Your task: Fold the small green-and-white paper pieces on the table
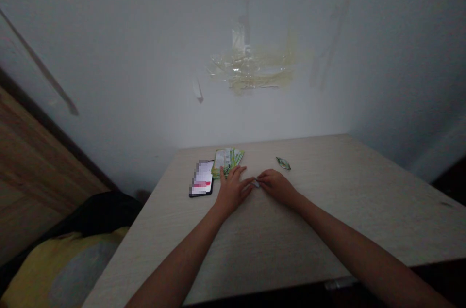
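Observation:
Over the middle of the table, a small pale piece (256,183), perhaps paper or foil, sits between my two hands; its kind is too small to make out. My left hand (233,189) pinches its left side between thumb and index finger, with the other fingers spread towards a pile of green and white printed packets (226,161). My right hand (278,187) is closed on the right side of the piece, fingertips together. Just beyond the right hand lies a small folded green packet (283,163), apart from it.
A phone (202,179) with a lit screen lies left of the packets. The pale wooden table (345,167) meets a white wall (145,80) that carries old clear tape (251,70). Yellow and grey cloth (73,264) is beyond the table's left edge.

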Demonstrator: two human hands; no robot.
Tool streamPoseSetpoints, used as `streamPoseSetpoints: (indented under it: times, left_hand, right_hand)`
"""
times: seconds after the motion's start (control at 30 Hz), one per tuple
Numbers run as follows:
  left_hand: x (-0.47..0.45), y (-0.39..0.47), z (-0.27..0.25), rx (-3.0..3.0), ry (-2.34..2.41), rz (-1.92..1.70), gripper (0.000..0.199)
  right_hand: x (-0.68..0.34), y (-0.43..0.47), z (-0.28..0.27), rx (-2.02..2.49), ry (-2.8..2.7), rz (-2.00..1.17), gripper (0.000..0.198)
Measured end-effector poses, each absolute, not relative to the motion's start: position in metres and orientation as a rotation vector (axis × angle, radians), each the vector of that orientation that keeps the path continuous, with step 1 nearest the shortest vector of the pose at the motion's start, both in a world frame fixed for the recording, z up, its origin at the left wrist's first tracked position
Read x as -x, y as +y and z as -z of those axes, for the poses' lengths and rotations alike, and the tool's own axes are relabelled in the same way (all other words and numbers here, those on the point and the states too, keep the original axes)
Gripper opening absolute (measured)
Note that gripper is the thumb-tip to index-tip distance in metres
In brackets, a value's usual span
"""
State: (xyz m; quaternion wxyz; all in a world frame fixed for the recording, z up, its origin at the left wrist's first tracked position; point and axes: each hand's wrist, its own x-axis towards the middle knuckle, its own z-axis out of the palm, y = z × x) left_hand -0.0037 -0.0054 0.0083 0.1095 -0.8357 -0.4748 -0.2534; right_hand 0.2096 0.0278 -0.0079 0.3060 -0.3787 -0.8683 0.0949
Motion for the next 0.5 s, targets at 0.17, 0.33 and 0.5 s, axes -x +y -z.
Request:
streamPoseSetpoints:
  times: [0.17, 0.33, 0.5]
  left_hand:
    - [0.0021, -0.0071, -0.0092, 2.521, -1.286, 0.767, 0.019]
    - [-0.0006, -0.0068, -0.0069, 2.506, -1.374, 0.719, 0.018]
    - [-0.0009, -0.0058, -0.0054, 2.503, -1.456, 0.681, 0.018]
  right_hand:
    - [-0.2102, 0.0312, 0.0135, 1.027, -2.276, -0.167, 0.017]
    - [-0.2108, 0.0310, 0.0128, 1.017, -2.273, -0.176, 0.015]
    - [-0.2101, 0.0293, 0.0118, 0.946, -2.243, -0.204, 0.017]
